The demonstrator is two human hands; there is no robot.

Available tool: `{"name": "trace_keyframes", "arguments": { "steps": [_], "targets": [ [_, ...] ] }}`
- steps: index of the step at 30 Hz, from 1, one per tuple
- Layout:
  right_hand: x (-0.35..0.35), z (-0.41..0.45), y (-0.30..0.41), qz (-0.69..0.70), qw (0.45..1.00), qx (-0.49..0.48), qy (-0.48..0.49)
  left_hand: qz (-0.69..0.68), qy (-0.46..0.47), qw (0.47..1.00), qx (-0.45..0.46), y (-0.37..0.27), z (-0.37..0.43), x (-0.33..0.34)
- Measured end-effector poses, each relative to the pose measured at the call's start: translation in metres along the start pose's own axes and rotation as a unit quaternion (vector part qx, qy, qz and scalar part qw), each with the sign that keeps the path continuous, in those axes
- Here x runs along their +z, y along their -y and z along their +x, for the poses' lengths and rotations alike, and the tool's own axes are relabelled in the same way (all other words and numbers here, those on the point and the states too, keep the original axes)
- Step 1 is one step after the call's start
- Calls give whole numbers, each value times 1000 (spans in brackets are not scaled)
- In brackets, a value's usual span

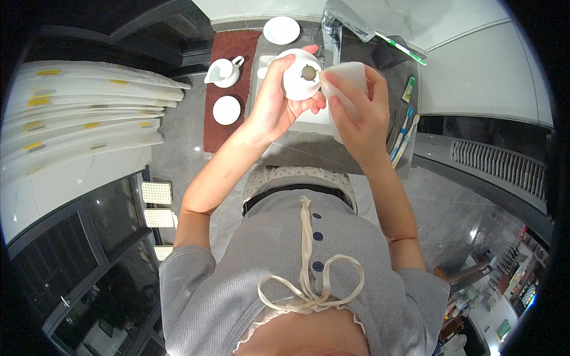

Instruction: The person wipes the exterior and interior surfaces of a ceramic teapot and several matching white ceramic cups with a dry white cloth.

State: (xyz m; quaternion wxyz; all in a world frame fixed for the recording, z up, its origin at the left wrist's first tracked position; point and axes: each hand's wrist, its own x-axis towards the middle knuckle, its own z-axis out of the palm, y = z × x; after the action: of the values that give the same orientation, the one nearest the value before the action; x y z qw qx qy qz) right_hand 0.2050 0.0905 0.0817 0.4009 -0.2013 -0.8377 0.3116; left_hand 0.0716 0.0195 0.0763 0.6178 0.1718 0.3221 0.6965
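Note:
My left hand (285,91) grips a white ceramic pot (291,86), probably a teapot, over the white sink (309,123). The pot's small round opening looks dark and faces up towards me. A short white stub sticks out to the left of it. In my right hand (365,104) is a limp white cloth (349,73), its edge touching the pot's rim by my fingertips. The lower end of the cloth hangs over the sink's front edge. Behind the pot stands a chrome tap (331,38); I cannot tell whether water runs.
On a brown towel (229,140) at left sit a white pitcher (222,73) and a round white piece (226,110). A white bowl (281,30) stands at the back. Right of the sink lie toothbrushes (403,138), a toothpaste tube (408,90) and a dark cup (392,53).

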Motion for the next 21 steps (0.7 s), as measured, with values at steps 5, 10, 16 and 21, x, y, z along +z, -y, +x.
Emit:
{"name": "trace_keyframes", "arguments": {
  "steps": [5,10,16,21],
  "targets": [
    [3,-2,-4,13,1000,9,-8,-7,-45,999,-24,3,-2,10],
    [1,0,-4,-5,1000,15,-21,10,-36,999,-27,2,-4,14],
    [-1,-4,2,21,999,28,-13,-16,-17,999,-23,1,-3,8],
    [0,-2,2,17,1000,4,-16,-8,-24,999,-27,2,-2,8]
  ]
}}
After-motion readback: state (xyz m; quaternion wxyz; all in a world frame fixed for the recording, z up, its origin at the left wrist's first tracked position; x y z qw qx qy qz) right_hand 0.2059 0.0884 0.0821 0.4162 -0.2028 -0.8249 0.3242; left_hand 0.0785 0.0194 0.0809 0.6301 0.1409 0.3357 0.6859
